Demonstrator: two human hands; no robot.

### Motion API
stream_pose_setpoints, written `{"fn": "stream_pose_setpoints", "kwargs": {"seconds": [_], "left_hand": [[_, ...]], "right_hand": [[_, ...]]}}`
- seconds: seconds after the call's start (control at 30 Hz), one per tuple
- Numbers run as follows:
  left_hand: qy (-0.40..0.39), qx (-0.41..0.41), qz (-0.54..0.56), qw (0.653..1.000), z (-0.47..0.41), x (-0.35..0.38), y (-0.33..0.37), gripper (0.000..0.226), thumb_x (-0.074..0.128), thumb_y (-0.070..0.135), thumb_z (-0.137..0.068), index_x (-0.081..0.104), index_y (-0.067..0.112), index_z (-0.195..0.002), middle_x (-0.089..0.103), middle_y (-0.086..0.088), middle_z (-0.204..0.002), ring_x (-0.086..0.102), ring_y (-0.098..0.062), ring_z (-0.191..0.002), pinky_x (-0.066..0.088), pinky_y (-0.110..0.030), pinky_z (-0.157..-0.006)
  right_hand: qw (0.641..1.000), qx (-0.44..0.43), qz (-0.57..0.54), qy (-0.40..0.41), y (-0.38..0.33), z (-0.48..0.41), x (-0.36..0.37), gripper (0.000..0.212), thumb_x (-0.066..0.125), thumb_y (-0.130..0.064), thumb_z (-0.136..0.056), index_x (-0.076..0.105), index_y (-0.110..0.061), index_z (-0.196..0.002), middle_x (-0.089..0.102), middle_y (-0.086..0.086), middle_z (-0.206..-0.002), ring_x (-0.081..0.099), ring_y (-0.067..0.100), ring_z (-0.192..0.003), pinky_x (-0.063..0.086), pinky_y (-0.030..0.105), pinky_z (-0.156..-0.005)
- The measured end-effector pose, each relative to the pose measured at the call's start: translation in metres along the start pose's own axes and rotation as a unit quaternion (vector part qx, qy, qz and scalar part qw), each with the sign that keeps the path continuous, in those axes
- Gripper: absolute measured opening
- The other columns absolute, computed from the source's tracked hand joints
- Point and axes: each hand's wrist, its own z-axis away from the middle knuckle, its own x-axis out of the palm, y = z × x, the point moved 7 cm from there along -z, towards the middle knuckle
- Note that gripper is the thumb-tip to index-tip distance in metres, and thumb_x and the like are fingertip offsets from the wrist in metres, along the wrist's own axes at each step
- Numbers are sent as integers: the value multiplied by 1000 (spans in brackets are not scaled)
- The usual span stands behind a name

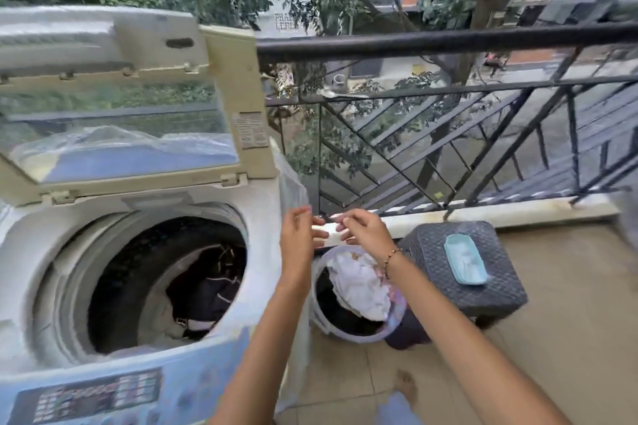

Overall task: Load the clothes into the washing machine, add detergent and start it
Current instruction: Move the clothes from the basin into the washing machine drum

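Both hands are up in front of you, between the washer [41, 252] and the balcony railing [448, 40], right over the laundry basket [397, 314].

Right grip [362, 229]: fingertips curled in, pinching a small pale strip [333, 216]. It's too blurred to say what it is. Its long axis runs approx. left-right, near level, pointing across at your other hand.

Left grip [298, 238]: fingers loosely bent and reaching to the strip's far end. Can't tell if it pinches or only touches.

The washer sits to your left w/ its opening facing straight up. The lid [238, 79] is raised at the back and stands near upright, folded. Dark clothes [207, 286] w/ pale stripes lie in the drum [131, 269], low on the right side. The control panel [96, 393] is on the front edge nearest you.

The basket stands on the floor just beside the washer's right side, mouth up toward you. A white garment [359, 283] lies on top, w/ dark fabric under it.

Right of the basket is a dark woven stool [483, 286]. A pale blue tray [465, 264] lies flat on it, long axis running away from you.
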Motion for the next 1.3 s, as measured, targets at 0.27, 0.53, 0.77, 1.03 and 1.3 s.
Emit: {"fn": "stream_pose_setpoints", "kwargs": {"seconds": [0.27, 0.53, 0.77, 1.03, 1.3], "left_hand": [[30, -132, -58, 989, -11, 104, -114, 13, 39, 12, -98, 52, 10, -102, 60, -10, -83, 58, -18, -61, 47, -23, -53], [81, -246, -91, 962, -50, 118, -225, 18, 41, 16, -99, 52, 4, -107, 59, -12, -84, 53, -17, -58, 43, -25, -55], [82, -287, -115, 948, -110, 104, -333, 14, 43, 19, -100, 51, 8, -100, 59, -4, -75, 55, -15, -58, 45, -21, -53], [84, -335, -148, 927, -152, 67, -443, 14, 45, 20, -99, 56, 12, -98, 62, 0, -70, 56, -12, -54, 46, -14, -44], [88, -389, -140, 906, -160, 43, -486, 13, 47, 22, -98, 57, 15, -100, 63, 1, -78, 59, -14, -65, 49, -24, -61]], "right_hand": [[995, 96, 12, 19, 99, -51, -113, 21, 43, 1, -94, 63, 3, -91, 59, 5, -68, 53, 15, -56, 46, 17, -52], [979, 196, 58, -16, 223, -112, -130, 36, 46, -4, -93, 57, -18, -62, 57, 1, -61, 50, 14, -50, 44, 21, -50], [953, 272, 123, -51, 369, -160, -102, 18, 51, -10, -92, 65, -6, -82, 64, 11, -77, 61, 32, -75, 54, 48, -79], [899, 192, 328, -216, 478, -204, -41, 80, 58, -14, -89, 9, -18, -151, -4, 6, -160, 10, 25, -147, 26, 35, -113], [895, 145, 388, -164, 505, -237, -28, 93, 71, -17, -79, 11, -27, -149, 18, 12, -151, 38, 32, -130, 41, 36, -97]]}}
